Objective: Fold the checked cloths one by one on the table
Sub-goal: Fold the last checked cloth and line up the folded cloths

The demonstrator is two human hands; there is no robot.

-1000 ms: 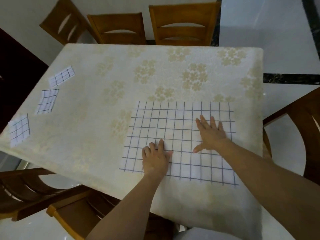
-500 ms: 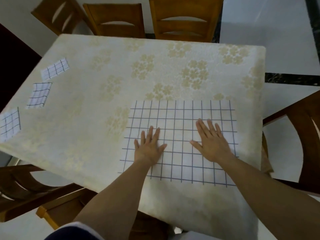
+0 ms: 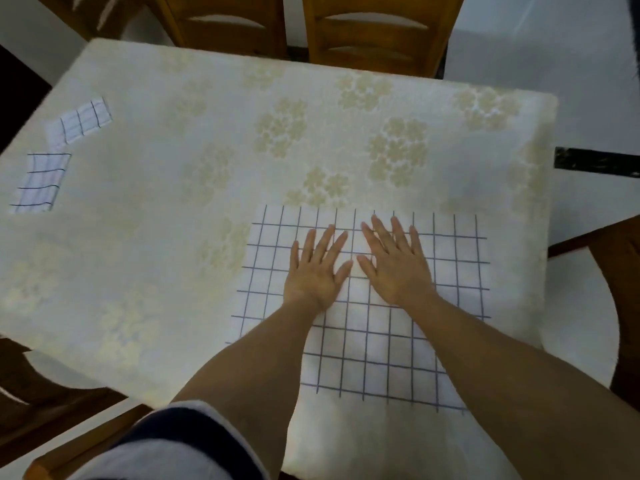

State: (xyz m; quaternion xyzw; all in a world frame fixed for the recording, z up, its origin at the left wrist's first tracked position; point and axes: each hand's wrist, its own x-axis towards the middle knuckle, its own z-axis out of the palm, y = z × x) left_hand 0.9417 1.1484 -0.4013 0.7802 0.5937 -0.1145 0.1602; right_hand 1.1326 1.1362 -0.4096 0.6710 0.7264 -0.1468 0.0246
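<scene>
A white cloth with a dark blue check (image 3: 450,282) lies spread flat near the table's front right corner, its near edge reaching the table's front edge. My left hand (image 3: 317,268) and my right hand (image 3: 394,265) lie palm down side by side on its middle, fingers straight and spread, thumbs almost touching. Two small folded checked cloths lie at the table's left edge: one (image 3: 81,123) farther back, one (image 3: 40,183) nearer.
The table (image 3: 207,168) wears a cream cloth with a pale flower pattern. Wooden chairs stand behind it (image 3: 377,32), at the right (image 3: 620,271) and at the front left (image 3: 41,403). White floor tiles show beyond.
Both hands slid forward and inward over the big cloth and now lie close together, fingers flat. The view tilted, so the nearest left folded cloth left the frame.
</scene>
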